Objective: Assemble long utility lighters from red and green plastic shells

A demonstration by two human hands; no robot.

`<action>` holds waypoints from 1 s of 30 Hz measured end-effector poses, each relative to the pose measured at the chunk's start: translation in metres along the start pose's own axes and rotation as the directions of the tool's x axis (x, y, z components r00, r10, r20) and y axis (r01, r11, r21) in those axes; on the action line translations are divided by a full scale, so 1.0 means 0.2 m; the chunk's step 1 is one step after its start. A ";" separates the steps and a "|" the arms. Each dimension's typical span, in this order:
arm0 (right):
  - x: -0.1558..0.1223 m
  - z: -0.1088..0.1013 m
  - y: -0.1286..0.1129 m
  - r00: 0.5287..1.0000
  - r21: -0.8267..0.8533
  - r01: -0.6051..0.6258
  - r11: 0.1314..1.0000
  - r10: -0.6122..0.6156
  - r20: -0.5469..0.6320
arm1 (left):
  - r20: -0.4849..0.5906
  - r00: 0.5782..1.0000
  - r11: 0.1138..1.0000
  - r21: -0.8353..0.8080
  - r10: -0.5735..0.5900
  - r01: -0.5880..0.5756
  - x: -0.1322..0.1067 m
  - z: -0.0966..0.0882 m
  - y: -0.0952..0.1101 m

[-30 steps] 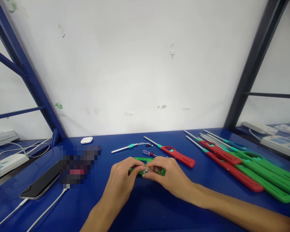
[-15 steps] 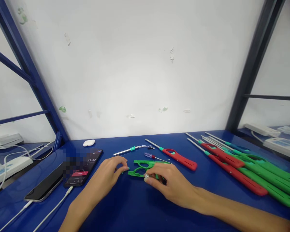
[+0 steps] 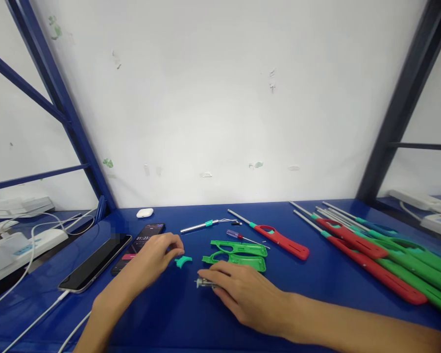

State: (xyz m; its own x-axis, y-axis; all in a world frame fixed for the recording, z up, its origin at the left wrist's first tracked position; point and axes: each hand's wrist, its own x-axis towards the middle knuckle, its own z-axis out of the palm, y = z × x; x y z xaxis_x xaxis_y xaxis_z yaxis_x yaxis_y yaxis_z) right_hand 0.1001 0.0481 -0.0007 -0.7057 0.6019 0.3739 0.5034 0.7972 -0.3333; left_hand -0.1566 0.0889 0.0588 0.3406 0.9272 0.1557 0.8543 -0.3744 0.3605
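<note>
My right hand (image 3: 242, 294) is closed around a small lighter insert (image 3: 202, 283) with a pale, metallic end poking out past the fingertips; the rest is hidden in the palm. My left hand (image 3: 159, 255) hovers with loosely curled fingers just above a teal trigger piece (image 3: 183, 261) on the table and seems to hold nothing. Behind my right hand lie two green lighter handle halves (image 3: 238, 247), opened up. A small screwdriver (image 3: 235, 234) with a purple handle rests behind them. Farther back is a metal lighter tube (image 3: 196, 228) with a teal collar and thin wires.
One red long lighter (image 3: 282, 242) lies right of the screwdriver. Several red and green long lighters (image 3: 375, 264) are piled at the right. Two phones (image 3: 95, 264) with white cables and a white earbud case (image 3: 144, 213) are at the left. Blue frame posts (image 3: 73, 122) flank the table.
My right hand has drawn the insert toward me and left, away from the green halves. The teal trigger piece now lies apart from my left fingers. The view has shifted slightly left.
</note>
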 end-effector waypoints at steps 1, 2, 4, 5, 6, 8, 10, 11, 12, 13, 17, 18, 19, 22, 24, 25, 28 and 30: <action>0.01 0.01 -0.01 1.000 0.012 0.007 1.000 -0.007 -0.019 | 0.002 1.000 1.000 0.003 -0.002 0.002 -0.01 -0.01 0.00; 0.02 0.01 -0.01 0.999 0.029 0.014 0.999 -0.013 -0.032 | 0.012 1.000 1.000 0.001 -0.007 0.007 -0.02 -0.01 -0.01; 0.02 0.00 -0.01 0.999 0.049 0.019 0.999 -0.017 -0.039 | 0.047 0.998 0.999 -0.011 -0.032 0.033 -0.04 -0.02 -0.02; 0.02 -0.01 -0.01 0.999 0.047 0.021 0.999 -0.019 -0.039 | 0.068 0.997 0.999 -0.019 -0.047 0.048 -0.06 -0.02 -0.02; 0.02 -0.01 0.00 0.999 0.038 0.021 0.999 -0.019 -0.040 | 0.083 0.995 0.998 -0.027 -0.058 0.060 -0.07 -0.02 -0.03; 0.00 -0.02 0.00 0.999 0.016 0.025 1.000 -0.025 -0.043 | 0.093 0.994 0.997 -0.045 -0.060 0.065 -0.09 -0.01 -0.04; -0.01 -0.02 0.01 0.998 -0.026 0.023 0.999 -0.024 -0.052 | 0.101 0.994 0.997 -0.061 -0.044 0.050 -0.10 0.01 -0.07; -0.01 -0.02 0.02 0.998 -0.063 0.014 0.998 -0.017 -0.058 | 0.115 0.993 0.997 -0.063 -0.034 0.042 -0.11 0.02 -0.08; -0.02 -0.03 0.03 0.998 -0.106 -0.002 0.994 -0.005 -0.068 | 0.132 0.991 0.998 -0.061 -0.023 0.032 -0.11 0.02 -0.09; -0.02 -0.03 0.04 0.996 -0.146 -0.024 0.989 0.012 -0.083 | 0.144 0.990 0.998 -0.058 -0.013 0.021 -0.10 0.02 -0.10; -0.02 -0.06 0.14 0.985 -0.202 -0.122 0.972 0.094 -0.141 | 0.101 0.995 0.999 -0.041 0.020 -0.016 -0.09 0.02 -0.05; -0.02 -0.07 0.17 0.984 -0.198 -0.132 0.971 0.105 -0.142 | 0.081 0.997 0.999 -0.040 0.020 -0.017 -0.09 0.02 -0.03; -0.02 -0.07 0.19 0.985 -0.196 -0.135 0.971 0.109 -0.136 | 0.067 0.998 0.999 -0.040 0.016 -0.013 -0.10 0.01 0.00; -0.01 -0.07 0.27 0.988 -0.206 -0.123 0.971 0.101 -0.116 | 0.059 0.998 1.000 -0.030 -0.003 0.005 -0.10 0.01 0.07; 0.00 -0.08 0.31 0.988 -0.219 -0.120 0.968 0.095 -0.118 | 0.063 0.998 1.000 -0.004 -0.014 0.015 -0.10 0.01 0.10; 0.00 -0.09 0.32 0.988 -0.223 -0.116 0.968 0.090 -0.123 | 0.064 0.998 1.000 0.010 -0.016 0.016 -0.10 0.01 0.10; 0.02 -0.16 0.36 0.982 -0.241 -0.151 0.959 0.117 -0.148 | 0.053 0.999 1.000 0.018 -0.001 0.000 -0.09 0.03 0.07; 0.03 -0.24 0.39 0.962 -0.262 -0.243 0.934 0.199 -0.185 | 0.040 0.999 1.000 0.008 0.016 -0.016 -0.08 0.04 0.04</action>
State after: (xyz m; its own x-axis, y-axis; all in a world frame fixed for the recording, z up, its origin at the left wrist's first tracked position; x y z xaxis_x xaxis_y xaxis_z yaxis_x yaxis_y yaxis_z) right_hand 0.1583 0.1160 0.0178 -0.4870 0.7463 0.4538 0.7724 0.6105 -0.1750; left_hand -0.1520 0.0714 0.0529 0.3692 0.9209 0.1248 0.8519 -0.3890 0.3505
